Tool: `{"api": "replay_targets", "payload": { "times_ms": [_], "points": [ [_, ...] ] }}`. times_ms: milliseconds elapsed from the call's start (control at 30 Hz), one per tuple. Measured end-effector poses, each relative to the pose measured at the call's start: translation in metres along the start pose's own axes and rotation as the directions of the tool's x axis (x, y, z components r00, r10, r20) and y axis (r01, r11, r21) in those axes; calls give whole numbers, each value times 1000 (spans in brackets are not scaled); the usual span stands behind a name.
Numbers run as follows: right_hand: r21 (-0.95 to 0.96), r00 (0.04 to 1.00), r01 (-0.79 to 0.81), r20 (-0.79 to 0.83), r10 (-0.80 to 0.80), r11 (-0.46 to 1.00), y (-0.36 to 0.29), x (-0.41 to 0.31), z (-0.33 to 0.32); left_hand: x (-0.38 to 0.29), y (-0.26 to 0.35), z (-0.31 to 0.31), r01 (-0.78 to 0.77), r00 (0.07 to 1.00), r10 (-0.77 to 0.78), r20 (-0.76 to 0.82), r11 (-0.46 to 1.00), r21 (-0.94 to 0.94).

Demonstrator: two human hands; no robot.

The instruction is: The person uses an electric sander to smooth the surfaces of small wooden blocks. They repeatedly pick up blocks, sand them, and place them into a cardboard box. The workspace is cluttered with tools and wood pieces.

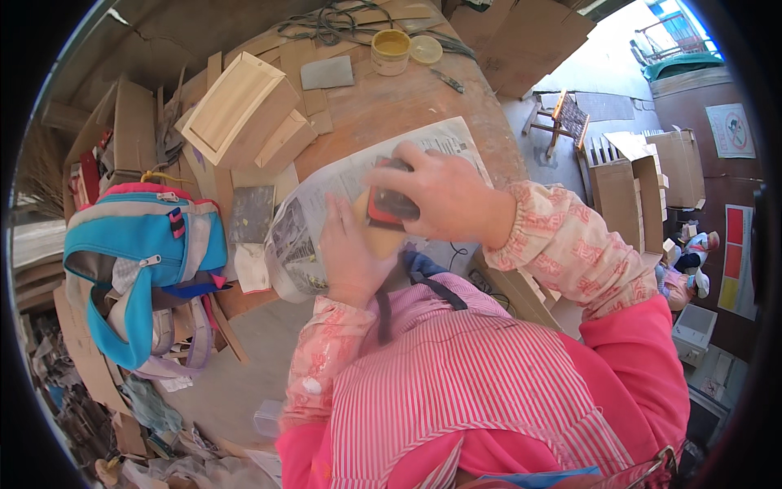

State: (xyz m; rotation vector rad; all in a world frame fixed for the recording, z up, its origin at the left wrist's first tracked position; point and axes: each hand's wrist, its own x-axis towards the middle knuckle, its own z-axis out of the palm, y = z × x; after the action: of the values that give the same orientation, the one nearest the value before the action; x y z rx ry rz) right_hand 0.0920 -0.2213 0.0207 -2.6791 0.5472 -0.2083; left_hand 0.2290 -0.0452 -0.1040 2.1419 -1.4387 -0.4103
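My right hand (452, 192) grips a red-and-black hand block (391, 205), probably a sanding block, its underside against a light wooden piece (383, 242). My left hand (351, 253) holds the near left side of that piece, fingers along its edge. Both hands hide much of the wood, so its full shape cannot be told. Beneath lies a sheet of newspaper (297, 241), reaching over the table's near edge. Two pale wooden boxes or drawers, a larger one (238, 110) and a smaller one (287, 139), stand beyond my left hand.
A dark abrasive sheet (252, 214) and a blue backpack (146, 244) lie left. Farther back are a grey sheet (327, 72), a tub of yellow paste (391, 55), its lid (426, 49), a thin blade tool (448, 80) and cables (333, 24). Cardboard boxes (623, 195) stand right.
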Motion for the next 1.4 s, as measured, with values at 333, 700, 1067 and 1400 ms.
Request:
{"api": "replay_targets", "payload": {
  "times_ms": [333, 700, 1067, 1400],
  "points": [
    [69, 876, -437, -192, 442, 897, 67, -98, -53, 32, 63, 36, -459, 847, 419, 328, 887, 54],
    [380, 828, -486, -89, 554, 787, 110, -146, -27, 80, 47, -9, -145, 935, 48, 351, 956, 257],
    [467, 864, -365, -153, 480, 805, 126, -144, -28, 78, 44, -40, -144, 972, 120, 202, 983, 110],
    [456, 818, -404, -208, 536, 793, 97, -178, -16, 52, 9, -56, -292, 956, 288, -59, 953, -79]
  ]
}}
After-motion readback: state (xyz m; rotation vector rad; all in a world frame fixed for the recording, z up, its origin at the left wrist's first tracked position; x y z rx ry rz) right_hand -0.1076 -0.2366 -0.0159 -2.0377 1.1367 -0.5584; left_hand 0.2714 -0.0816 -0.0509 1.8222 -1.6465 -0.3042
